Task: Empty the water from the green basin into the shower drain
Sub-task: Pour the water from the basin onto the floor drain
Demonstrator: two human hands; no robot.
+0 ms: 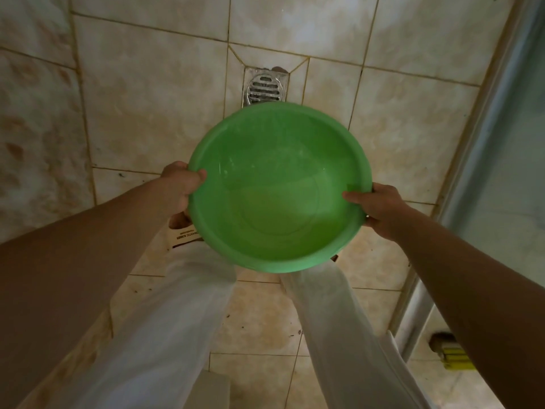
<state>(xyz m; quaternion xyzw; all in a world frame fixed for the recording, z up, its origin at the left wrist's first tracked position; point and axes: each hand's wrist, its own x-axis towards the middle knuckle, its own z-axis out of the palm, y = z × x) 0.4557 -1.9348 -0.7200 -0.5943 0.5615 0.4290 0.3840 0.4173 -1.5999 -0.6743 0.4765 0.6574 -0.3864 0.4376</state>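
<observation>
I hold a round green basin (277, 160) above the tiled floor, roughly level, with shallow water pooled in its bottom. My left hand (181, 187) grips the left rim, thumb over the edge. My right hand (379, 209) grips the right rim the same way. The shower drain (264, 88), a round metal grate in a square frame, lies in the floor just beyond the basin's far rim, which covers the frame's near edge.
Beige tiles (147, 113) cover the floor around the drain. A glass shower door with a metal frame (483, 143) runs down the right side. My legs in white trousers (177, 320) stand below the basin. A yellow object (454, 357) lies behind the door at lower right.
</observation>
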